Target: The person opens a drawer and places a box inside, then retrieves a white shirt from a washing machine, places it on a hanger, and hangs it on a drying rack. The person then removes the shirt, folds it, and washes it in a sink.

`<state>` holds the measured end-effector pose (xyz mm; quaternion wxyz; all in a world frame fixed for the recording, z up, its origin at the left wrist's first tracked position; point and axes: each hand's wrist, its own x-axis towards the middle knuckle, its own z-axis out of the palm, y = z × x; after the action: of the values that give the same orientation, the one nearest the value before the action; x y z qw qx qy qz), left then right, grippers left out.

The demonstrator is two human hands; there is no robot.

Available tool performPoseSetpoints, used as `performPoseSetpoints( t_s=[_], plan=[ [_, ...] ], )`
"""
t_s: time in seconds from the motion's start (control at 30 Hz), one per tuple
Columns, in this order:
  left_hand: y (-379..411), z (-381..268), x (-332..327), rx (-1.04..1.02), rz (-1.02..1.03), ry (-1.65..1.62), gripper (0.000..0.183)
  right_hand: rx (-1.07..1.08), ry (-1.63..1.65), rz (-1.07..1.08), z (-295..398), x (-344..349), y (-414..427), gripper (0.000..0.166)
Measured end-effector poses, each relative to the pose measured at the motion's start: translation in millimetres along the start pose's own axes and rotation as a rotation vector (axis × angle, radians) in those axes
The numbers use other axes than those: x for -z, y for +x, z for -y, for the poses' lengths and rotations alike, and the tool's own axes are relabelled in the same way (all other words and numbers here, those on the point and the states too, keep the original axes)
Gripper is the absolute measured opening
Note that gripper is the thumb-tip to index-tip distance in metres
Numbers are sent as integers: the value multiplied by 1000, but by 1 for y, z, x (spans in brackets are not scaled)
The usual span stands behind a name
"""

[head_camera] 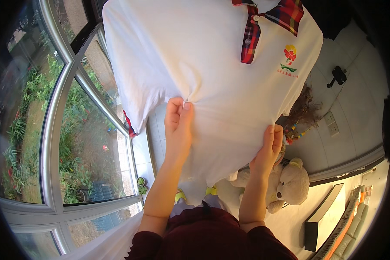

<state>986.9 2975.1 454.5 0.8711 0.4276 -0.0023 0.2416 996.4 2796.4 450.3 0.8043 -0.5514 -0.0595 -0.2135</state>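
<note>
A white polo shirt (221,84) hangs spread out before me, with a red plaid collar (286,16) and a buttoned plaid placket (251,39). A flower emblem with writing (290,57) is on its chest. My left hand (179,120) pinches the side of the shirt below the sleeve (136,104), and creases run out from the fingers. On the opposite side, my right hand (269,143) grips the fabric between thumb and fingers. The cloth is drawn taut between both hands. Its lower part drops away between my forearms. What holds the shirt up is out of view.
Metal-framed windows (55,130) line the left, with garden plants outside. Small potted succulents (142,185) stand by the sill. At the right are a large teddy bear (294,183), dried branches (300,113), a wall socket (331,123), a low table (325,217) and a sofa (351,234).
</note>
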Motion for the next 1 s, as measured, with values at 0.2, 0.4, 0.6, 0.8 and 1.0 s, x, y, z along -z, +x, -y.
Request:
performPoseSetpoints(
  t_s=[0.2, 0.4, 0.6, 0.8, 1.0],
  plan=[
    [-12, 4, 1, -593, -246, 527, 24, -34, -10, -15, 2, -2, -15, 21],
    [-34, 24, 14, -966, 484, 1516, 60, -155, 93, 138, 0, -4, -16, 21],
    [-33, 35, 35, -972, 10, 1390, 68, -201, 85, 120, -17, 8, 0, 19],
    [-9, 48, 42, -578, 280, 1814, 79, -172, 90, 100, -19, 15, 16, 19],
    [-3, 27, 46, -693, 11, 1718, 68, -159, 50, 50, -21, 35, 36, 18]
  ],
)
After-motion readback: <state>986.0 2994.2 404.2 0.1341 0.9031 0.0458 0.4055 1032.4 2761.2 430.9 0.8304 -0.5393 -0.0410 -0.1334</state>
